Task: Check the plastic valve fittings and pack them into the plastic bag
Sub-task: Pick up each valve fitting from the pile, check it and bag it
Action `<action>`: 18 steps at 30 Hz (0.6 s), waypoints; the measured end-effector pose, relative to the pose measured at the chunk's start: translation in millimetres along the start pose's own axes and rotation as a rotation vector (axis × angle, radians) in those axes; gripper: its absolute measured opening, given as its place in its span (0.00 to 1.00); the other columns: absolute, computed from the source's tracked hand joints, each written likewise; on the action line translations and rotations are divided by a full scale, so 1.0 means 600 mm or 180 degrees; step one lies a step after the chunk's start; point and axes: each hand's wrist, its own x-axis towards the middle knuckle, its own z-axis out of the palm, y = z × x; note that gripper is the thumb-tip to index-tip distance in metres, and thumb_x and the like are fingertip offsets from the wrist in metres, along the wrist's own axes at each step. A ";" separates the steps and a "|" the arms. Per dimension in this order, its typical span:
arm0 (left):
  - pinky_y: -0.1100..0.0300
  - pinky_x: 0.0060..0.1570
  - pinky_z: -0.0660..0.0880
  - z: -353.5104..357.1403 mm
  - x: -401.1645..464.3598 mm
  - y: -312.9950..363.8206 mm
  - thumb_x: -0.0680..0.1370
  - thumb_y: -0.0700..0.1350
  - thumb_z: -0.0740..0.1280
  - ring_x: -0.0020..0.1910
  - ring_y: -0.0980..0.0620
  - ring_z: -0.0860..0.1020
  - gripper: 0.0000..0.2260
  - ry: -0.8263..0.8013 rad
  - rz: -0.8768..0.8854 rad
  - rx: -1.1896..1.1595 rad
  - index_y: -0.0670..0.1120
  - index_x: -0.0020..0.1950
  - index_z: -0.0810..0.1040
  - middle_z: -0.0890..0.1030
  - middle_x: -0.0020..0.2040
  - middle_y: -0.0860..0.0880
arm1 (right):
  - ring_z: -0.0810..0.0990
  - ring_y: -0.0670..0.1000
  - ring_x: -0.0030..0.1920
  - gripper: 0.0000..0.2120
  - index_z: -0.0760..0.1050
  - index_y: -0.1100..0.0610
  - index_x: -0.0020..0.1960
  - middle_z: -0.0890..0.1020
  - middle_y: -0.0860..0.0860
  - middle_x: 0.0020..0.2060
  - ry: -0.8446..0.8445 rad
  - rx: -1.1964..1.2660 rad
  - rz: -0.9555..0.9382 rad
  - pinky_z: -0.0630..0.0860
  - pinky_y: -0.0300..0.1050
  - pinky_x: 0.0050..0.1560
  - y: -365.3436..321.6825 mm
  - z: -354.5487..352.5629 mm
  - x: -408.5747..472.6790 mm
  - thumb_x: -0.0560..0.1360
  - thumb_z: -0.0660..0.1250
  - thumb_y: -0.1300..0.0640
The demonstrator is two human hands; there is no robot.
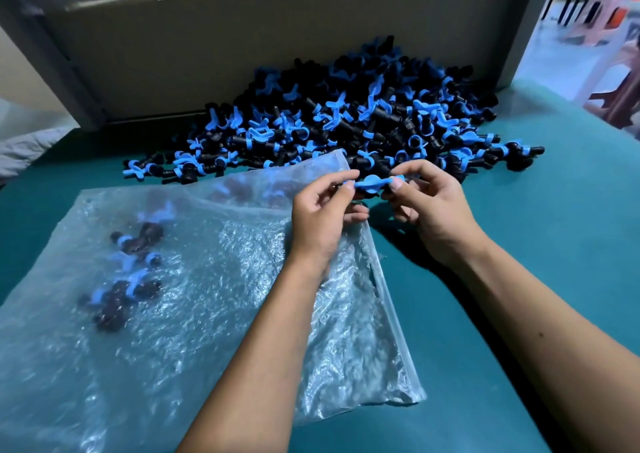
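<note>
Valve fitting (pixel 373 183) in hand: black body, blue butterfly handle lying level, pinched at both handle tips, held above bag's far corner.
Pile of valve fittings (pixel 349 120): large heap, black bodies with blue handles, jumbled every way, at table's far edge against grey back panel, spreading toward table's right side.
Plastic bag (pixel 207 279): clear, crinkled, lying flat on table's near-left part, far corner touching pile.
Packed fittings (pixel 128 272): small cluster inside bag, toward its left side, blurred through film.
</note>
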 end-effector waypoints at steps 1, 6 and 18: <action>0.62 0.38 0.81 -0.002 0.001 0.001 0.80 0.39 0.70 0.35 0.50 0.83 0.07 0.0035 -0.0093 -0.0155 0.45 0.55 0.86 0.86 0.44 0.43 | 0.71 0.53 0.32 0.04 0.80 0.56 0.49 0.77 0.61 0.36 -0.0023 -0.0083 -0.0042 0.71 0.39 0.30 0.001 -0.001 0.000 0.77 0.71 0.64; 0.61 0.40 0.83 -0.014 0.007 -0.009 0.79 0.38 0.72 0.37 0.48 0.85 0.04 0.0265 -0.0302 -0.0127 0.44 0.53 0.85 0.87 0.43 0.42 | 0.72 0.55 0.38 0.08 0.83 0.57 0.54 0.77 0.60 0.38 -0.0159 -0.0234 -0.0017 0.71 0.44 0.39 0.004 -0.002 0.002 0.76 0.72 0.65; 0.64 0.28 0.72 -0.028 0.011 -0.018 0.69 0.63 0.78 0.28 0.56 0.75 0.18 -0.0045 -0.0320 0.0403 0.50 0.45 0.88 0.83 0.34 0.49 | 0.81 0.56 0.42 0.10 0.83 0.58 0.55 0.85 0.59 0.44 -0.0398 -0.0545 -0.0150 0.82 0.45 0.40 0.005 0.003 -0.003 0.75 0.73 0.67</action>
